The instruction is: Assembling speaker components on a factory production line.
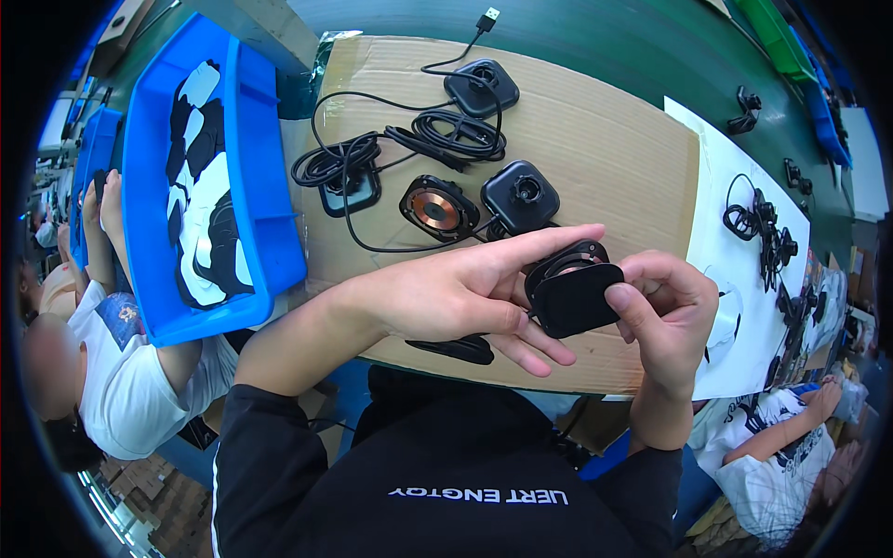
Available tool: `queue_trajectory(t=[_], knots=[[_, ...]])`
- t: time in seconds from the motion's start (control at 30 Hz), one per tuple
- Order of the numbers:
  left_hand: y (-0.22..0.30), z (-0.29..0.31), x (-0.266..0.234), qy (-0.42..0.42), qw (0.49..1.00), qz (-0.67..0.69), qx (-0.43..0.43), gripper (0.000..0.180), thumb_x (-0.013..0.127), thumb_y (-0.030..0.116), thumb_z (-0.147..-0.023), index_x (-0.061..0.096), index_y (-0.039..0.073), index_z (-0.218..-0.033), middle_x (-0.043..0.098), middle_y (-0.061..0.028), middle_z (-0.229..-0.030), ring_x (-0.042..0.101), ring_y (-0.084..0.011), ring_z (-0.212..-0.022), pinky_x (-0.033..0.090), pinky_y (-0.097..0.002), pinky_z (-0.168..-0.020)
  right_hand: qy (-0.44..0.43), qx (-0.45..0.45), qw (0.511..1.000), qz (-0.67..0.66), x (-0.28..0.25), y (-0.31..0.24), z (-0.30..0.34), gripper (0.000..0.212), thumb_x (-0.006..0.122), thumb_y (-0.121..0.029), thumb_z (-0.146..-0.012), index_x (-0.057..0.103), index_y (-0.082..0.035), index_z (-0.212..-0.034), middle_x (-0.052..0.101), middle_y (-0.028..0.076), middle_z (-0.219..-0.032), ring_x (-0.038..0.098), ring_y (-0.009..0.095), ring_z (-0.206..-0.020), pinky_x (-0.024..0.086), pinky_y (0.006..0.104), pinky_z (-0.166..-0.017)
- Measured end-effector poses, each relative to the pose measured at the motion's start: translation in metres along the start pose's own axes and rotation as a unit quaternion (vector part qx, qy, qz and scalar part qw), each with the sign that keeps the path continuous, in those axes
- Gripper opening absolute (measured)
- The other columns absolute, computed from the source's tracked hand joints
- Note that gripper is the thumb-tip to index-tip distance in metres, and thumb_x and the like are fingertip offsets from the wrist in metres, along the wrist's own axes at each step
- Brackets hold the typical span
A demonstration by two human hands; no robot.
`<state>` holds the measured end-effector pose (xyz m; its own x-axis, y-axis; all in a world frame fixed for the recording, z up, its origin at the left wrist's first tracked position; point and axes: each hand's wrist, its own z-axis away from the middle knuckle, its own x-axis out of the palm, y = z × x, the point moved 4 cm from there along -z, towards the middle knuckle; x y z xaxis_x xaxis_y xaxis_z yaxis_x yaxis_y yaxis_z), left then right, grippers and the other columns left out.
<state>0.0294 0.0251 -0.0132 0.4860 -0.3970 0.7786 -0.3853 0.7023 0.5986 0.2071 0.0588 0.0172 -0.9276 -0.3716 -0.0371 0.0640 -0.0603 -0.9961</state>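
Over the cardboard's near edge, my left hand (456,290) grips a black square device base (588,249) between thumb and fingers. A flat black rounded-square pad (579,302) lies across that base's face, tilted so that a gap shows along its upper edge. My right hand (672,316) pinches the pad's right edge between thumb and forefinger. Just beyond my left hand lies an opened base with a copper-coloured disc (434,208), next to a closed black square base (521,197). Partly hidden below my left hand are black flat pieces (456,349).
A blue bin (270,186) of black and white pads (200,223) stands at left. Farther on the cardboard (595,121) are two cabled bases (482,88) (352,191) and a USB plug (487,19). White sheeting (735,214) and black cabled devices (767,223) lie right. Co-workers sit either side.
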Motion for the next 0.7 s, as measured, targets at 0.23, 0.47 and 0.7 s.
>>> queue_trajectory(t=[0.23,0.47,0.7], knots=[[0.0006,0.0004,0.0001,0.005,1.000,0.001,0.000,0.095,0.024,-0.022,-0.067,0.006,0.014,-0.152,0.041,-0.0303,-0.138,0.060,-0.0449,-0.107,0.058,-0.0421,-0.085,-0.001,-0.005,1.000,0.012,0.0009,-0.0003,-0.0002,0.010,0.068,0.003,-0.077,0.068,0.002,-0.087,0.061,0.002,-0.062,0.044,0.003,-0.046,0.030,0.0131,-0.041],[0.0036,0.0004,0.0009,0.008,1.000,-0.010,-0.004,0.095,0.024,-0.022,-0.066,0.006,0.014,-0.152,0.042,-0.0299,-0.138,0.060,-0.0446,-0.107,0.058,-0.0420,-0.084,-0.004,-0.006,1.000,0.017,0.0014,0.0010,0.0000,0.010,0.068,0.004,-0.077,0.067,0.002,-0.087,0.063,0.004,-0.066,0.045,0.003,-0.047,0.031,0.0132,-0.042],[0.0016,0.0015,0.0002,0.005,1.000,-0.021,0.009,0.092,0.026,-0.021,-0.069,0.007,0.013,-0.152,0.044,-0.0301,-0.136,0.061,-0.0436,-0.106,0.058,-0.0419,-0.084,0.000,-0.025,1.000,0.017,0.0039,-0.0009,-0.0003,0.011,0.068,0.005,-0.077,0.067,0.003,-0.087,0.065,0.006,-0.070,0.045,0.003,-0.047,0.032,0.0132,-0.042]])
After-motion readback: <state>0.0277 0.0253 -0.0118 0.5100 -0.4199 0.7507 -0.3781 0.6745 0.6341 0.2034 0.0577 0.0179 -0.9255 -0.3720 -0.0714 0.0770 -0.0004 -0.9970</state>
